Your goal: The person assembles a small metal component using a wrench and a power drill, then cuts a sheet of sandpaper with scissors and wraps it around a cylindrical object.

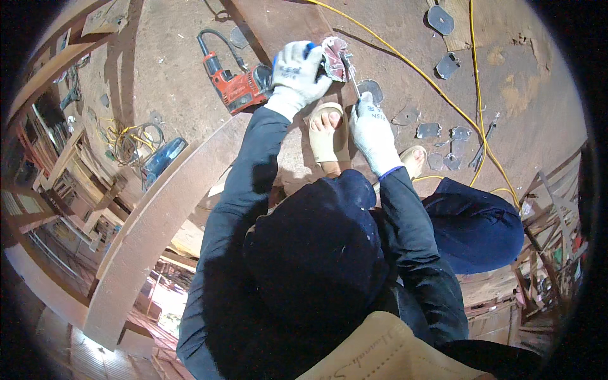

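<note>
My left hand (296,77), in a white knitted work glove, is closed at the side of a reddish piece with a ragged, pale rim (335,59). A bit of blue shows by its fingers; whether it is part of the glove I cannot tell. My right hand (373,130), gloved the same way with a blue cuff edge, is closed around a thin metal rod (353,77). The rod points up toward the ragged piece, its grip hidden in my fist. Just left of my left hand lies a red and black power drill (244,87).
Grey metal plates (440,20) with rounded ends lie scattered at right. A yellow cord (405,60) crosses the floor there. A brown steel beam (152,221) curves along the left, beside a blue power tool (166,158). My sandalled foot (328,136) rests between my hands.
</note>
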The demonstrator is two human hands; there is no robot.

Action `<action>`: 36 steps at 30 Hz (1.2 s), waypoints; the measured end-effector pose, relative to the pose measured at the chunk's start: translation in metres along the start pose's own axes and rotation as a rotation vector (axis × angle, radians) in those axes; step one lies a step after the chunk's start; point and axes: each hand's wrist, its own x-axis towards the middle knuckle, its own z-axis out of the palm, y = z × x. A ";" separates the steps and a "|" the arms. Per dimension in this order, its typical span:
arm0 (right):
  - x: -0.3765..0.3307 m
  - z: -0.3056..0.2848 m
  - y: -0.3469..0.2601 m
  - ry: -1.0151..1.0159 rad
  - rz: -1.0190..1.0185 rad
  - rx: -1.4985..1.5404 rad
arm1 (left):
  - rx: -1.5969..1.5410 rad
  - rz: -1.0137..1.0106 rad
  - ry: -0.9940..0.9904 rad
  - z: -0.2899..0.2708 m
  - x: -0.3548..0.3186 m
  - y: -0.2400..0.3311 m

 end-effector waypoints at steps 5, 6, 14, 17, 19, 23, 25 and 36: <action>0.003 0.007 0.004 -0.024 -0.029 0.016 | 0.180 -0.367 0.117 0.021 -0.035 0.014; 0.004 0.011 0.004 -0.028 -0.026 0.040 | 0.188 -0.463 0.136 0.027 -0.028 0.021; 0.012 0.006 0.005 -0.089 -0.028 0.037 | 0.263 -0.497 -0.071 0.025 0.001 0.004; 0.011 0.001 -0.003 -0.108 -0.071 0.008 | 0.270 -0.433 -0.104 0.025 0.007 -0.006; 0.007 0.003 -0.005 -0.064 -0.097 0.011 | 0.247 -0.404 -0.160 0.023 0.008 -0.008; 0.008 0.004 -0.005 -0.093 -0.072 0.043 | 0.209 -0.368 -0.231 0.019 0.013 -0.010; 0.006 -0.001 -0.011 -0.170 0.009 0.044 | 0.213 -0.358 -0.280 0.015 0.013 -0.009; -0.001 0.007 -0.002 -0.208 -0.052 -0.088 | 0.184 -0.332 -0.408 0.010 0.019 -0.012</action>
